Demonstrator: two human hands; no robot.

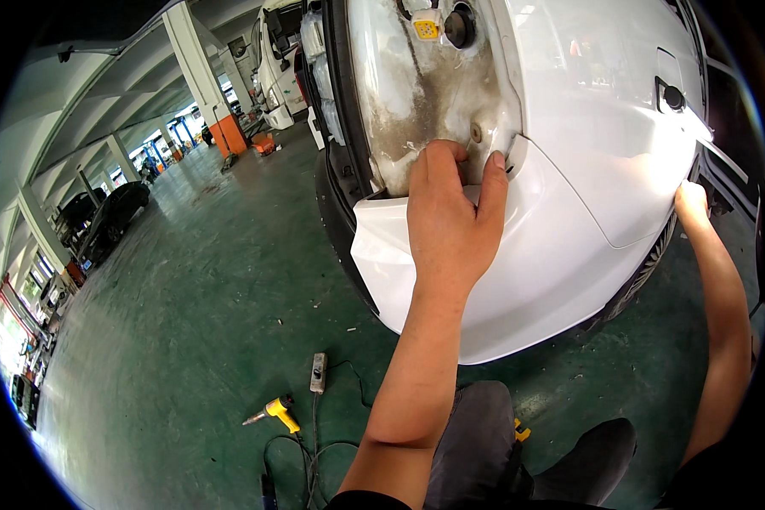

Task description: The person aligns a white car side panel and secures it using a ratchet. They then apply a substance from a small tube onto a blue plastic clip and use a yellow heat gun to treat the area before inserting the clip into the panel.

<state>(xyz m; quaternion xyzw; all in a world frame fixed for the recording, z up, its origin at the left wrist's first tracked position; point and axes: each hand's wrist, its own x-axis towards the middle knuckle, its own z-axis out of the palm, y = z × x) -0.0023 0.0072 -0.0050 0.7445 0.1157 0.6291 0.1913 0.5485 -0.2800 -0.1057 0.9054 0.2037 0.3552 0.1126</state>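
Bumper: white bumper cover (518,280), one piece, at the car corner; its upper edge stands off the dirty body panel (416,93).
Room: green floor (204,323) wide and free to the left.
Count: one yellow heat gun (274,411), one power strip (318,372).
Left hand (450,217): arm stretched up, grip clenched on the bumper's upper edge.
Right hand (691,204): arm extended, touches the bumper edge at the wheel arch; I cannot tell the grip.

Small yellow label (426,29) on dirty car body (416,102).
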